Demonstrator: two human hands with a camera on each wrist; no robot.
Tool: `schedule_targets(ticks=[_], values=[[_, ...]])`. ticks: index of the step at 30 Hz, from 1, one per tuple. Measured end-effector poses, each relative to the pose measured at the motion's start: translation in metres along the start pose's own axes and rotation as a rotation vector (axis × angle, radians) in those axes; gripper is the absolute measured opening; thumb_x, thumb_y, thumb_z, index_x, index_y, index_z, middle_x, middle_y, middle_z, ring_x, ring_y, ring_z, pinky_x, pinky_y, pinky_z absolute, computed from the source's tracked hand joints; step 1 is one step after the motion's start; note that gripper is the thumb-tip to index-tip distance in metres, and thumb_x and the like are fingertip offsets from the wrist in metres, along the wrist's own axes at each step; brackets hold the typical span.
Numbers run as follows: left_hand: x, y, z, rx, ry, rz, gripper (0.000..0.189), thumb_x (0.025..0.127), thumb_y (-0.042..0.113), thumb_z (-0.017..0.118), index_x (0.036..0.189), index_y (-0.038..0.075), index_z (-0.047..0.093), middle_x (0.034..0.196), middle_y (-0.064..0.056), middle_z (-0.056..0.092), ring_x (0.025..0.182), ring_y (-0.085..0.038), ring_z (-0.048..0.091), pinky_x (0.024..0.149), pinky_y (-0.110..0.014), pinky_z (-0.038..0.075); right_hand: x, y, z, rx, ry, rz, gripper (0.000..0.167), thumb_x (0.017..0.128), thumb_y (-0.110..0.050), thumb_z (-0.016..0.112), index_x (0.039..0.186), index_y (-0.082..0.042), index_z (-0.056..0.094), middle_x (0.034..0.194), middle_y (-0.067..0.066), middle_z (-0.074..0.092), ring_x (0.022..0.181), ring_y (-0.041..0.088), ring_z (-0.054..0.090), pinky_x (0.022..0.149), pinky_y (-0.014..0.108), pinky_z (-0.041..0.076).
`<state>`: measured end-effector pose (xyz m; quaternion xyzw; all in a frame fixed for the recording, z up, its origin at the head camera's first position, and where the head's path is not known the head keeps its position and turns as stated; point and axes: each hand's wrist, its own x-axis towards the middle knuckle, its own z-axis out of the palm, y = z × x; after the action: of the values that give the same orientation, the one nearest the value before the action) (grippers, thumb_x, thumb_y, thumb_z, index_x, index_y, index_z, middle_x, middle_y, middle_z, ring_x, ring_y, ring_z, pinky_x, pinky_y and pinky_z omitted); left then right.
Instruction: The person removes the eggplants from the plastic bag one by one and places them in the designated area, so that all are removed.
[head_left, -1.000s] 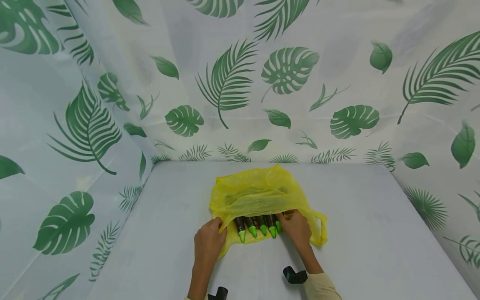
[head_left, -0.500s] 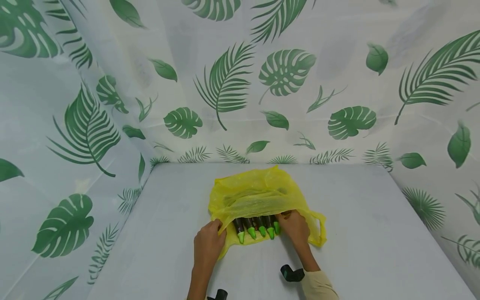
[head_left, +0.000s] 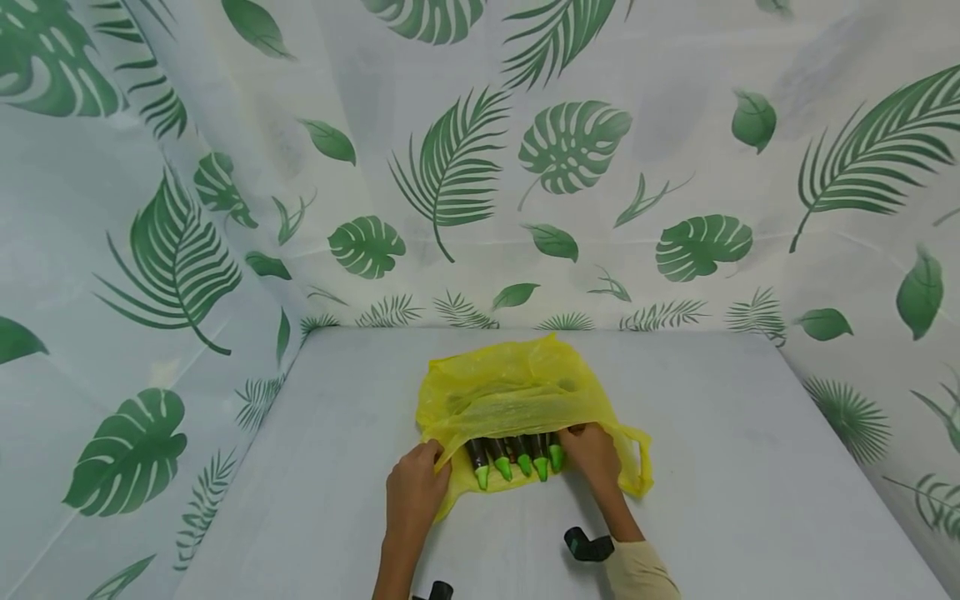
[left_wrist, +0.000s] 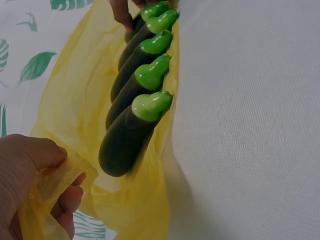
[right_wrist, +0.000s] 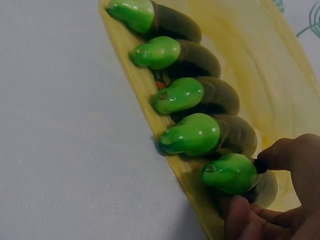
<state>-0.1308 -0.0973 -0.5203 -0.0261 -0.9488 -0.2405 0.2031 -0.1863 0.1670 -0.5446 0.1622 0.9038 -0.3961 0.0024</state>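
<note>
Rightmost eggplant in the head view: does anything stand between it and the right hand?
Nothing visible does: the right hand grips the eggplant directly, beside its green cap. The bag lies beneath it, and no other eggplant comes between.

Five green-capped eggplants [right_wrist: 182,95], in a row, inside yellow bag [head_left: 517,375]

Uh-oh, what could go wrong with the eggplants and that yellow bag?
The thin yellow bag could tear if the left hand, which pinches it by its edge, pulls too hard.

The row of eggplants lies with green ends close to the bag's open edge, so one might slip onto the white table.

The right hand grips the end eggplant and might bump its neighbor.
</note>
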Motion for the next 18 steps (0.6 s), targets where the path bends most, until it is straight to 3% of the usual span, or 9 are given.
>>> schedule_targets(ticks=[9, 13, 15, 18], values=[[-0.003, -0.002, 0.000, -0.011, 0.033, 0.036, 0.010, 0.077, 0.009, 0.076, 0.084, 0.011, 0.069, 0.076, -0.001, 0.069, 0.061, -0.013, 0.061, 0.055, -0.027, 0.048, -0.004, 0.001, -0.004, 0.061, -0.011, 0.032, 0.045, 0.091, -0.049, 0.051, 0.060, -0.019, 0.038, 0.052, -0.005, 0.035, 0.047, 0.013, 0.036, 0.044, 0.027, 0.028], [-0.002, -0.002, -0.001, -0.010, 0.031, 0.029, 0.009, 0.078, 0.010, 0.075, 0.085, 0.011, 0.069, 0.076, -0.002, 0.069, 0.061, -0.013, 0.062, 0.055, -0.027, 0.049, -0.007, -0.002, -0.008, 0.124, -0.011, 0.014, 0.046, 0.092, -0.049, 0.052, 0.060, -0.018, 0.040, 0.050, -0.003, 0.042, 0.047, 0.015, 0.045, 0.045, 0.028, 0.033], [-0.001, -0.002, -0.002, -0.006, 0.029, 0.024, 0.010, 0.078, 0.010, 0.075, 0.085, 0.010, 0.070, 0.076, -0.002, 0.069, 0.062, -0.013, 0.062, 0.056, -0.028, 0.049, -0.009, -0.004, -0.010, 0.161, -0.018, 0.008, 0.048, 0.092, -0.052, 0.054, 0.063, -0.015, 0.047, 0.053, 0.001, 0.051, 0.049, 0.018, 0.052, 0.047, 0.029, 0.038], [0.000, -0.003, -0.004, -0.003, 0.031, 0.020, 0.010, 0.078, 0.010, 0.075, 0.085, 0.010, 0.070, 0.077, -0.002, 0.069, 0.062, -0.014, 0.062, 0.056, -0.029, 0.049, -0.011, -0.005, -0.011, 0.204, -0.028, -0.007, 0.049, 0.091, -0.051, 0.058, 0.082, -0.003, 0.061, 0.074, 0.012, 0.065, 0.055, 0.020, 0.060, 0.051, 0.029, 0.044]])
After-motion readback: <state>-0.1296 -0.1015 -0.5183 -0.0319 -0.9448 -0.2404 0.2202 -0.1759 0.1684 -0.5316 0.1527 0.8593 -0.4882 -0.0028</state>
